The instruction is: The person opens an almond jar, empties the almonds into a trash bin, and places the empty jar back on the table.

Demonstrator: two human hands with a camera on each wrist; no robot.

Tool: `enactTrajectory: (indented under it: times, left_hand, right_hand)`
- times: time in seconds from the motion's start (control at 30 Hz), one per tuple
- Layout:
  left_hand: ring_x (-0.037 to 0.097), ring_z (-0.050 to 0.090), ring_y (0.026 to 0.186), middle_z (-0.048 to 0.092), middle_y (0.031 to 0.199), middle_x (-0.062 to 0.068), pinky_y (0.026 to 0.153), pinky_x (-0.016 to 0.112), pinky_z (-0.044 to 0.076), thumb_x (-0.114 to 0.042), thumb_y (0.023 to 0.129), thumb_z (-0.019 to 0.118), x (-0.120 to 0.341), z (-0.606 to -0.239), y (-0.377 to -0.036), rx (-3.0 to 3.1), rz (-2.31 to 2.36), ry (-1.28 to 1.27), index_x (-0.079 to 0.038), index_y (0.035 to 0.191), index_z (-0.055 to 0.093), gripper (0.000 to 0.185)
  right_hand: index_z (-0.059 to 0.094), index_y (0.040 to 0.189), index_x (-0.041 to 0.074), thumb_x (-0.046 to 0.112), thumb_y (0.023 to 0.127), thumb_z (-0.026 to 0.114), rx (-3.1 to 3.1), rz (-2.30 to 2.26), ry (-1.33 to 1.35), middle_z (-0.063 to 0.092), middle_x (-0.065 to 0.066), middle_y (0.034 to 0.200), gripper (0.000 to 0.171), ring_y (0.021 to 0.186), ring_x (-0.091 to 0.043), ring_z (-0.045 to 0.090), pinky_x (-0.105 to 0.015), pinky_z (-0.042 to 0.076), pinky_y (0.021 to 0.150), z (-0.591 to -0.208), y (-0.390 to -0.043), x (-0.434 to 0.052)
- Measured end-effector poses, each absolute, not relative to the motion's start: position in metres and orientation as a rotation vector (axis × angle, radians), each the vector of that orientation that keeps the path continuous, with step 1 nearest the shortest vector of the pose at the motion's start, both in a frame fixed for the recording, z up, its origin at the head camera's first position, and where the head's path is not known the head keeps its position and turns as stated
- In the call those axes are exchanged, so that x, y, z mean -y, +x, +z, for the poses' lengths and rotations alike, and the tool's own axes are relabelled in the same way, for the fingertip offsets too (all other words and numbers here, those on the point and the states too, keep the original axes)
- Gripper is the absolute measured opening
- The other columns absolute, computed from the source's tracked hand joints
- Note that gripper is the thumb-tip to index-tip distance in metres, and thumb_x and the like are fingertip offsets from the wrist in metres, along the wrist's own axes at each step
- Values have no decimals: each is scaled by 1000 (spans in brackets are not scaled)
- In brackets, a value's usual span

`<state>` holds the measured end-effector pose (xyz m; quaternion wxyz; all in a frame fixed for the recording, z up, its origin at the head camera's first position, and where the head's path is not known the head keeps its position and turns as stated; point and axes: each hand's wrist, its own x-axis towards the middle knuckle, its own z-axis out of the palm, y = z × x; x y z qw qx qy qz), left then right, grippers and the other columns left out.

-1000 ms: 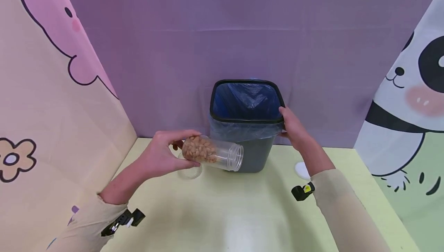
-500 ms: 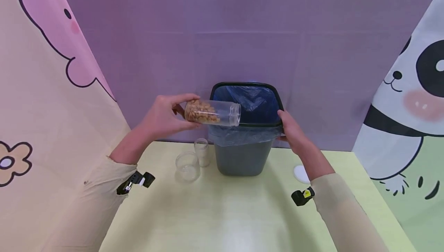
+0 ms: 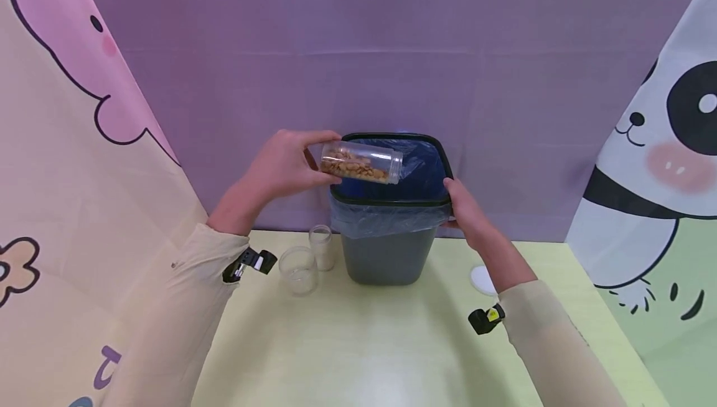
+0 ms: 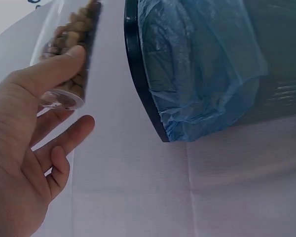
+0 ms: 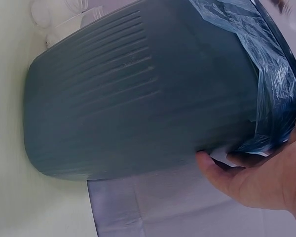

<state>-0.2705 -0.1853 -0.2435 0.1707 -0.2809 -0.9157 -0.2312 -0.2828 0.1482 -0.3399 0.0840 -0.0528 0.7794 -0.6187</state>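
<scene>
My left hand (image 3: 291,161) grips the base end of a clear plastic jar (image 3: 383,157) between thumb and fingers. The jar lies nearly level over the mouth of a grey trash can (image 3: 386,257), its lidless end pointing right and slightly down. Tan nuts (image 4: 71,37), perhaps peanuts, have spread along the jar's lower side. A blue bag (image 5: 276,89) lines the can and folds over below the black rim (image 3: 392,203). At the can's right side, my right hand (image 3: 467,214) holds the rim, the thumb on top and fingers below against the bag and wall.
Left of the can on the pale table (image 3: 347,345) stand a short clear container (image 3: 299,273) and a taller narrow clear one (image 3: 322,248). A white round lid (image 3: 483,280) lies to the right, partly behind my forearm. A purple cloth wall (image 3: 280,71) rises behind.
My left hand has raised the jar from in front of the can to above its mouth, moving it right. The open end now tips down a little and the nuts have slid toward it.
</scene>
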Motion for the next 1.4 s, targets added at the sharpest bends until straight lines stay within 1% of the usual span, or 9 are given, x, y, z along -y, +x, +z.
enactTrajectory:
  times: [0.27, 0.4, 0.47, 0.53, 0.77, 1.0, 1.13, 1.23, 1.4]
  left_hand:
    - [9, 58, 57, 67, 76, -4, 68, 36, 49, -37, 74, 84, 179, -240, -289, 2669, -437, -752, -23, 135, 58, 68]
    - [16, 59, 64, 69, 103, -1, 74, 41, 48, -38, 75, 84, 176, -242, -296, 2689, -353, -753, -23, 136, 58, 68]
    - [20, 60, 74, 65, 120, 1, 75, 42, 48, -37, 75, 84, 175, -243, -299, 2696, -323, -756, -23, 136, 57, 68]
    - [21, 60, 79, 62, 127, 2, 75, 42, 48, -36, 75, 84, 174, -245, -302, 2705, -297, -762, -22, 136, 57, 69]
    - [19, 57, 69, 64, 123, 3, 68, 41, 48, -36, 76, 83, 175, -251, -307, 2741, -206, -766, -22, 137, 56, 68]
    - [19, 58, 70, 68, 104, 3, 83, 49, 49, -39, 76, 82, 174, -253, -308, 2744, -153, -764, -21, 138, 56, 69]
    - [21, 60, 79, 67, 114, 3, 74, 45, 51, -37, 76, 83, 174, -252, -307, 2752, -143, -768, -21, 138, 55, 70]
    - [23, 62, 89, 63, 125, 2, 75, 46, 51, -34, 76, 83, 173, -251, -306, 2734, -144, -790, -21, 138, 56, 69]
    - [26, 62, 101, 61, 131, 3, 78, 48, 51, -32, 76, 84, 171, -250, -305, 2716, -113, -818, -20, 137, 56, 68]
  right_hand:
    - [13, 156, 18, 52, 102, 21, -2354, -1822, -164, 26, -17, 152, 65, 131, -36, 34, -56, 37, 101, -336, -280, -143]
    - [11, 157, 19, 53, 102, 20, -2361, -1812, -138, 24, -16, 153, 65, 133, -36, 31, -56, 36, 102, -335, -278, -142]
    - [9, 157, 20, 54, 102, 19, -2362, -1817, -130, 22, -16, 154, 66, 134, -36, 29, -57, 35, 102, -334, -278, -142]
    - [9, 157, 21, 55, 101, 20, -2364, -1825, -124, 22, -15, 155, 66, 135, -36, 29, -57, 35, 102, -333, -278, -142]
    - [11, 156, 17, 53, 102, 20, -2363, -1816, -141, 24, -16, 153, 65, 134, -36, 29, -60, 35, 102, -334, -279, -138]
    - [4, 157, 20, 52, 102, 21, -2344, -1812, -141, 15, -14, 158, 66, 137, -37, 28, -59, 36, 101, -336, -280, -138]
    - [8, 157, 19, 52, 102, 20, -2362, -1805, -158, 21, -16, 155, 65, 134, -38, 31, -60, 37, 100, -335, -280, -137]
    - [9, 157, 20, 53, 102, 19, -2374, -1801, -172, 20, -16, 155, 65, 134, -38, 30, -60, 37, 99, -335, -279, -137]
    - [8, 157, 21, 53, 102, 18, -2391, -1795, -179, 18, -14, 156, 64, 135, -37, 27, -61, 38, 98, -335, -278, -138]
